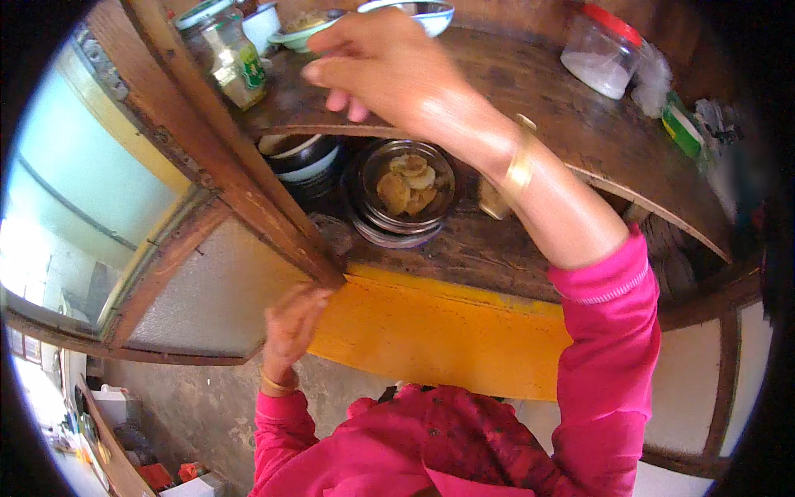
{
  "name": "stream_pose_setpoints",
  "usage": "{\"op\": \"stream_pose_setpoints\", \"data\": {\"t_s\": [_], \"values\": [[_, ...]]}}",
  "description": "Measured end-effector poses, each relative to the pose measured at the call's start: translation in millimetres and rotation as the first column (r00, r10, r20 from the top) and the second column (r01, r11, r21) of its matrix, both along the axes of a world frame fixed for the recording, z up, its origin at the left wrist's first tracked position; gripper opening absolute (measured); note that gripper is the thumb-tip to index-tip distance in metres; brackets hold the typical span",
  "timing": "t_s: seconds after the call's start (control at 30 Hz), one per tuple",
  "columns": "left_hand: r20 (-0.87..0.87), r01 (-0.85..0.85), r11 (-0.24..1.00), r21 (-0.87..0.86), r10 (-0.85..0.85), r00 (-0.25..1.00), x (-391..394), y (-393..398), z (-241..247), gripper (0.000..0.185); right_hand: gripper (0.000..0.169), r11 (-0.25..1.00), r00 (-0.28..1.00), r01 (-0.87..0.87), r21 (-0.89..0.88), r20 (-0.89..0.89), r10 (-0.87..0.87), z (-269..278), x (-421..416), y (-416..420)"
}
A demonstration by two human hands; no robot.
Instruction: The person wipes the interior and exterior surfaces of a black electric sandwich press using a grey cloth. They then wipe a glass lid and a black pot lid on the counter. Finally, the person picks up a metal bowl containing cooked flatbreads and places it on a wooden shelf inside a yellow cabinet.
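Observation:
My right hand (pixel 385 68) is raised over the upper shelf, fingers loosely bent and apart, with nothing visible in it. It is nearest to a pale green bowl (pixel 298 40) holding food, and a glass jar (pixel 236 68) with a green label. Low on the left, my left hand (pixel 292 323) grips the edge of the open wooden cabinet door (pixel 248 186); its thumb is hidden. Between my hands, on the lower shelf, a glass bowl (pixel 448 186) of round, flat browned cakes (pixel 407 186) rests on stacked dishes (pixel 397 239).
A red-lidded plastic jar (pixel 599 56) of white grains stands on the upper shelf (pixel 515 74), beside a green packet (pixel 683 130). Dark bowls (pixel 298 155) sit left on the lower shelf (pixel 497 248). A yellow cabinet front edge (pixel 441 335) runs below. Boxes (pixel 112 404) stand on the floor.

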State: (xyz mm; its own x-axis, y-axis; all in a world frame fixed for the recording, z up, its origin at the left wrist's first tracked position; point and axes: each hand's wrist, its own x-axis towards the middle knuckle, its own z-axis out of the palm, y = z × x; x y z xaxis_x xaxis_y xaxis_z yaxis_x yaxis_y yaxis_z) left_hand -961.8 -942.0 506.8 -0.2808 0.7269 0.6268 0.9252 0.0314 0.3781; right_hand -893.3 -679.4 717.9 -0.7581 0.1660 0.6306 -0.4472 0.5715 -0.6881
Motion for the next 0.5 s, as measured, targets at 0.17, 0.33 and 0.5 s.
{"op": "stream_pose_setpoints", "data": {"t_s": [0.17,0.33,0.5], "values": [[0.083,-0.343,0.893,0.291,0.333,0.939,8.2,-47.2,26.2,0.020,0.022,0.984,0.971,0.057,-0.171,-0.218,-0.094,-65.3,106.3,-1.3],[-0.074,-0.409,0.434,0.803,0.753,0.654,13.1,-101.3,52.6,0.024,0.024,0.837,0.900,0.413,-0.358,0.022,-0.435,-153.5,197.1,14.4],[0.105,-0.321,0.117,0.940,0.795,0.598,-18.6,-192.9,102.1,0.022,0.030,0.597,0.602,0.768,-0.232,-0.058,-0.797,-180.1,289.4,7.5]]}}
